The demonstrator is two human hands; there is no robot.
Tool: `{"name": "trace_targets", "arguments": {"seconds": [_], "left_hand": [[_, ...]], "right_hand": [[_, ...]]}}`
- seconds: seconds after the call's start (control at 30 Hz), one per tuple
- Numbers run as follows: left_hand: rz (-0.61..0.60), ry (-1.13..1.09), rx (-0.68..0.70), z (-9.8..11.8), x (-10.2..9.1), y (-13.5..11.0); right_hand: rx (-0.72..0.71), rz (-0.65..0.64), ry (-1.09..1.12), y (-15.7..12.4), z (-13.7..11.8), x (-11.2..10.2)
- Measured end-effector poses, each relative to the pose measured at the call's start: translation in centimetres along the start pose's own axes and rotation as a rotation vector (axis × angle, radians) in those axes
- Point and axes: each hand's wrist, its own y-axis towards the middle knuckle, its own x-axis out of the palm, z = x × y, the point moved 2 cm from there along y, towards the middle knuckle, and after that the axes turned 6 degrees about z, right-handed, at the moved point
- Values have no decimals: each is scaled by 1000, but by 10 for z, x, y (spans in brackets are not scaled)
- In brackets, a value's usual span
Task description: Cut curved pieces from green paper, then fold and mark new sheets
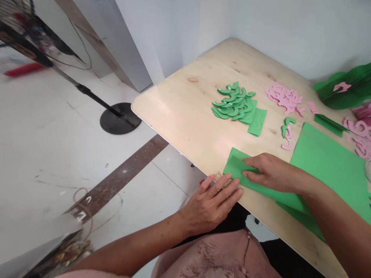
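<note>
A folded strip of green paper (269, 193) lies along the near edge of the wooden table. My left hand (213, 200) rests flat at that edge with its fingers stretched out, the tips touching the lower border of the paper. On top of the strip is my right hand (269, 172), fingers curled and thumb towards the left hand, closed on the paper; its fingertips are partly hidden. Beside my right forearm lies a large flat green sheet (333, 166).
Farther back on the table (185, 112) are a pile of green cut-out paper shapes (233, 102), pink cut-outs (285, 98) and a small green-and-pink piece (288, 133). A green fan-folded paper ornament (342, 94) stands at right. A black round stand base (120, 117) is on the floor.
</note>
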Motion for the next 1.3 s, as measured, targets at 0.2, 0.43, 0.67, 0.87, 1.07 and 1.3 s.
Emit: {"name": "trace_targets", "arguments": {"seconds": [0.2, 0.43, 0.67, 0.87, 1.07, 1.3], "left_hand": [[-18, 13, 1, -1, 0, 0], [-35, 37, 3, -1, 0, -1], [-42, 60, 25, 0, 0, -2], [-52, 81, 37, -1, -3, -1], [-67, 90, 35, 1, -6, 1], [-77, 101, 24, 3, -4, 1]], "right_hand": [[-9, -9, 19, 1, 3, 1], [0, -5, 34, 1, 3, 1], [-1, -7, 26, 1, 4, 2], [7, -13, 15, 1, 4, 2], [1, -7, 12, 1, 2, 1], [10, -21, 10, 1, 0, -1]]}}
